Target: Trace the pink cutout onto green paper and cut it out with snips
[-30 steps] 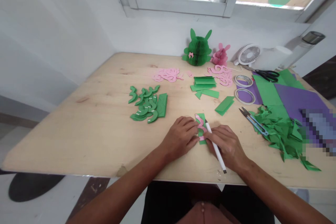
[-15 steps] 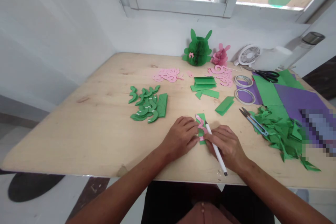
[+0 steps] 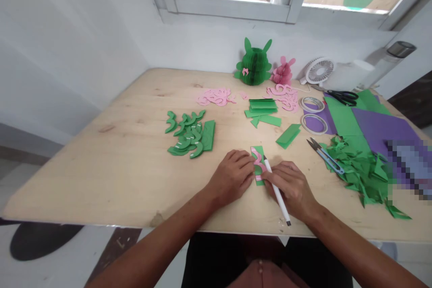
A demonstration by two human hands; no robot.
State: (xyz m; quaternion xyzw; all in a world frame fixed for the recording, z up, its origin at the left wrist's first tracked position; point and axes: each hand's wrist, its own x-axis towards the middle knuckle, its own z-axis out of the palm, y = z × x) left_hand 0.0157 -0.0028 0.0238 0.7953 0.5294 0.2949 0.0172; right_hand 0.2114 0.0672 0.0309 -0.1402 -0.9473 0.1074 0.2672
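Green strip (image 3: 258, 170) flat on the table (image 3: 135, 175), pink template (image 3: 259, 160) on top! Left of the strip, the left hand (image 3: 232, 174) curls its fingers (pinching or resting, can't tell); right of it, the right hand (image 3: 290, 186) pinches a white pen (image 3: 277, 192).

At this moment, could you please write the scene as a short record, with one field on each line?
Left hand: fingertips at the left edge of a green strip
Right hand: holds a white pen
On the strip: pink paper shape
Left side: pile of green cutouts
Right side: blue-handled scissors beside green scraps
Back: green paper figure, pink paper figure, white fan
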